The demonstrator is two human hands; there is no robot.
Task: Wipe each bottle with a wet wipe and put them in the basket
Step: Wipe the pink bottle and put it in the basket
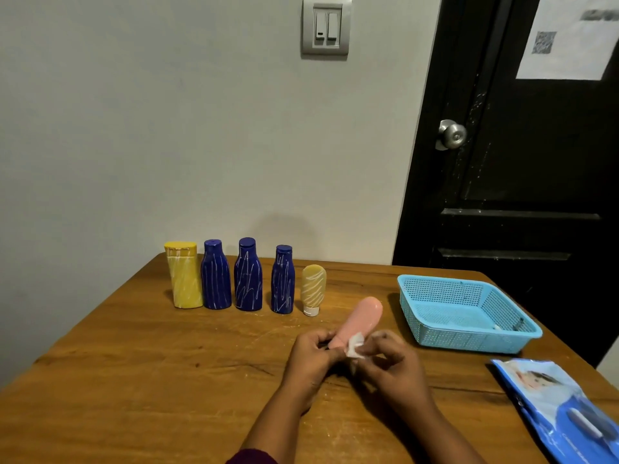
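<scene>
My left hand (310,358) grips the lower end of a pink bottle (361,318), which tilts up and to the right above the table. My right hand (390,361) presses a small white wet wipe (354,346) against the bottle's lower part. Further back stand a yellow bottle (185,279), three dark blue bottles (216,279) (248,279) (283,284) and a small tan tube (313,289) on its white cap, all streaked with white marks. A light blue mesh basket (469,339) sits to the right with no bottles in it.
A blue pack of wet wipes (562,410) lies at the table's near right corner. The wooden table (150,380) stands against a white wall, with a black door (522,162) behind the basket.
</scene>
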